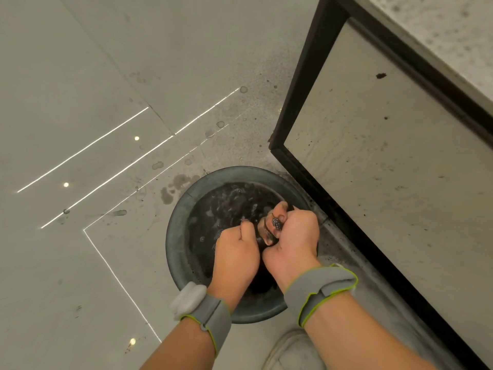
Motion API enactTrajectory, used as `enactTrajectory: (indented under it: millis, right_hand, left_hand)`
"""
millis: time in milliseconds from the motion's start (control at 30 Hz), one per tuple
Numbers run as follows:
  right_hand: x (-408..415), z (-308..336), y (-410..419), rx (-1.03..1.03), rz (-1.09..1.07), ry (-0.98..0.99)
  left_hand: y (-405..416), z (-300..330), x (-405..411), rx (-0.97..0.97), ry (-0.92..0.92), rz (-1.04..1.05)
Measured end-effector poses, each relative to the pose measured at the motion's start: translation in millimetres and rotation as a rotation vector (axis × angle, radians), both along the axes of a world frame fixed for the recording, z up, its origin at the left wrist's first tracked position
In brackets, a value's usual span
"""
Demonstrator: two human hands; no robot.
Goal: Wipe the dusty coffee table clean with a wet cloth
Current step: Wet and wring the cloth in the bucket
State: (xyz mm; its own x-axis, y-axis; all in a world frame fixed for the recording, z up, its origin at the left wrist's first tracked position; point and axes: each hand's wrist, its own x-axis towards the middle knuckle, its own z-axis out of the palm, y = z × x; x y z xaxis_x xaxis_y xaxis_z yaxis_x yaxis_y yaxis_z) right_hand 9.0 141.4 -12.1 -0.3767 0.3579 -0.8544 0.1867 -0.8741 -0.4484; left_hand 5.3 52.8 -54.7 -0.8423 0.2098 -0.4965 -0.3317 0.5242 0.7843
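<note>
Both forearms are entering from the bottom edge, each wearing a grey wristband (318,291) edged in green; the left band is carrying a white module (187,299). A light shoe (289,351) is showing just below the right forearm. The left hand (236,253) and the right hand (294,235) are sitting side by side, both fisted tight on a dark wet cloth (269,227) bunched between them. Directly beneath the hands, a round dark basin (176,236) is holding murky, foamy water. Around the basin, the pale tiled floor (106,102) is showing drip marks and grit. Just right of the right hand, the black-framed coffee table (378,145) is showing a dusty, speckled surface.
</note>
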Motion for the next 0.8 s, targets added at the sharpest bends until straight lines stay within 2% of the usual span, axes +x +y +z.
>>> enactTrajectory:
  millis: [133, 300, 500, 700, 800]
  right_hand:
    - [1.1, 4.1, -2.1, 0.058, 0.027, -0.032]
    - [1.6, 10.9, -1.6, 0.1, 0.068, 0.037]
    - [2.8, 13.0, -0.9, 0.101, 0.11, 0.167]
    - [2.8, 9.3, 10.8, 0.045, 0.164, 0.325]
    - [5.9, 7.0, 20.5, 0.026, 0.227, 0.315]
  left_hand:
    - [-0.4, 1.1, 2.0, 0.023, -0.002, -0.005]
    - [0.4, 3.5, 0.8, 0.019, -0.05, 0.004]
    - [1.3, 13.3, 2.5, 0.056, -0.261, 0.1]
    - [-0.7, 33.7, -10.7, 0.274, -0.522, 0.21]
    - [-9.2, 34.0, -18.5, 0.178, -0.356, 0.062]
